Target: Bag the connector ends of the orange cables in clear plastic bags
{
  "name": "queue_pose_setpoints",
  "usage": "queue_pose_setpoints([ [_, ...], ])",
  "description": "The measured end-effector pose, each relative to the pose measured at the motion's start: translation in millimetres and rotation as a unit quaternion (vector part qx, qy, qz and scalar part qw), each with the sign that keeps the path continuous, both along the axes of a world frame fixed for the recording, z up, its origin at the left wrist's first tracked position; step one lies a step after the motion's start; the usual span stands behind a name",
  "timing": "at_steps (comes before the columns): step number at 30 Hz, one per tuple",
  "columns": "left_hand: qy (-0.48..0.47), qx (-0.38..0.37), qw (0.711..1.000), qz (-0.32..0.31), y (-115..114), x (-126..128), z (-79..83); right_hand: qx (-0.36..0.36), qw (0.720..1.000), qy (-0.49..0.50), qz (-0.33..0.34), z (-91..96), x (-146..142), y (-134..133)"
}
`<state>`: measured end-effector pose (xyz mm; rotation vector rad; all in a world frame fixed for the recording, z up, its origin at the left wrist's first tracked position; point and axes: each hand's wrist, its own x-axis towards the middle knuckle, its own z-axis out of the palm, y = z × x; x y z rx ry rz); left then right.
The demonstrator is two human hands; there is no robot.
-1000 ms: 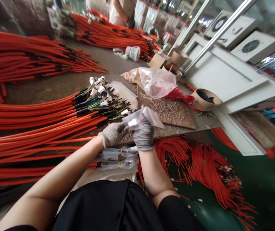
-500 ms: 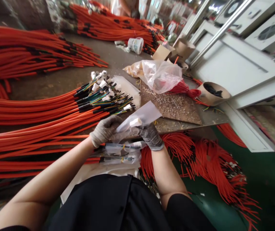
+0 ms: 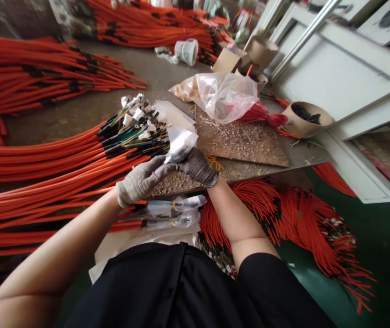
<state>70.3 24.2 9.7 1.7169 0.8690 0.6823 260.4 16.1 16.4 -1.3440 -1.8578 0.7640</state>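
Both my hands wear grey knit gloves. My left hand [image 3: 139, 180] and my right hand [image 3: 197, 166] are closed together on a small clear plastic bag [image 3: 180, 142], folded over the end of an orange cable. The bag sits right at the wire ends [image 3: 136, 132] of a bundle of orange cables [image 3: 44, 159], whose coloured wires carry white connectors. Below my hands, at the table's near edge, lie orange cable ends in clear bags [image 3: 171, 216].
More orange cable bundles [image 3: 44, 77] cover the table's left and far side. A loose plastic bag [image 3: 224, 95], a brown board strewn with scraps [image 3: 243, 143], a paper bowl [image 3: 306, 119], cardboard boxes [image 3: 246, 57] and a white cup [image 3: 188, 50] lie to the right. Thin red wires [image 3: 300, 223] hang below.
My hands have moved left and forward to the wire ends with the bag. The bag, spread flat a second ago, is now folded and bunched between my fingers.
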Motion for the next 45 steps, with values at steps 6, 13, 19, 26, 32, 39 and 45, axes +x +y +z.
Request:
queue_pose_setpoints([
  [6, -0.033, -0.052, 0.995, 0.078, 1, 8, -18.0, -0.043, 0.966, -0.252, -0.046, -28.1, 47, 24],
  [13, -0.096, -0.078, 0.987, 0.104, 10, 16, -37.2, -0.098, 0.899, -0.422, -0.059, -50.5, 26, 18],
  [19, -0.118, -0.092, 0.988, 0.044, 5, 10, -28.0, 0.051, 0.993, -0.072, -0.078, -16.7, -9, -11],
  [26, -0.204, -0.166, 0.964, 0.028, 7, -2, -23.7, -0.178, 0.904, 0.378, -0.092, -7.5, -22, -47],
  [32, -0.223, -0.163, 0.961, -0.003, 1, 0, -22.9, 0.102, 0.973, 0.092, -0.183, -16.7, -45, -38],
  [39, -0.229, -0.147, 0.962, -0.008, 1, -7, -26.6, 0.066, 0.951, 0.233, -0.192, -11.8, -55, -42],
  [45, -0.207, -0.112, 0.971, 0.038, -2, -1, -24.0, 0.154, 0.958, 0.075, -0.230, -16.2, -54, -42],
])
